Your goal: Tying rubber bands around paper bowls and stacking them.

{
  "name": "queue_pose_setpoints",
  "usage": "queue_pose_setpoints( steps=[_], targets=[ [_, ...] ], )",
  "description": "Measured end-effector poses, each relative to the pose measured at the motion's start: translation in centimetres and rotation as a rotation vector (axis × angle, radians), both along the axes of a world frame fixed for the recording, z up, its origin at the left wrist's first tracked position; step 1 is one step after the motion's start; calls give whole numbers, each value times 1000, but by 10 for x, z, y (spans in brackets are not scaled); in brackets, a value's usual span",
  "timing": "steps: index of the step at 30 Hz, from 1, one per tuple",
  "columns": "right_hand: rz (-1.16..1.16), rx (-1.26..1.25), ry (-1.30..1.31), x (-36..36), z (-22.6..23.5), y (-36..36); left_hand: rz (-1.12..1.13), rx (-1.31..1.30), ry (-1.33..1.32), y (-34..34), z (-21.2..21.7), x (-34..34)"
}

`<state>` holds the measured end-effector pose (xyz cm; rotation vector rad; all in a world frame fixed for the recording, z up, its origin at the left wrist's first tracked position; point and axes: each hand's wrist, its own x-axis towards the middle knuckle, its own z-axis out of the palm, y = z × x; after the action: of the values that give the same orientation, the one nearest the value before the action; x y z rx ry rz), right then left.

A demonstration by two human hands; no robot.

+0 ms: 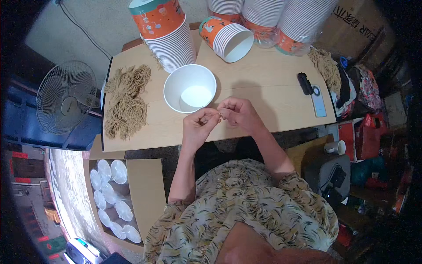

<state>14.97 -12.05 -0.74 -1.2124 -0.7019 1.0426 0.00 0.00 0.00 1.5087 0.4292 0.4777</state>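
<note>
Left fingers [212, 122]: pinched closed, anything held too small to tell
Right fingers [228, 115]: pinched alongside, likewise unclear
White tub [176, 88]: just beyond fingers, presumably for easy reach

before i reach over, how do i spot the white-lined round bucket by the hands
Find the pale wooden table, then the tall orange-and-white bucket stack. Between it and the left hand sits the round white-lined paper bucket. It stands single, open mouth up, while the short orange-patterned nest behind lies on its side.
</note>
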Motion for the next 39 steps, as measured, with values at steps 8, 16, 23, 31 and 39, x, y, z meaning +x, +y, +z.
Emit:
queue_pose_setpoints(
  steps=[8,16,23,31,39],
  targets=[
    [15,62,-76,-1,-9,-1,50,-63,-51,0,-5,0],
    [-13,90,-258,-4,-11,0,30,-108,-48,3,-1,0],
    [-47,94,208,-12,-18,1,11,-210,-122,3,-3,1],
    [-43,37,211,-9,-8,0,31,-259,-88,4,-3,-1],
    [-56,66,-165,-6,-5,3,29,-214,-84,2,-5,1]
  ],
)
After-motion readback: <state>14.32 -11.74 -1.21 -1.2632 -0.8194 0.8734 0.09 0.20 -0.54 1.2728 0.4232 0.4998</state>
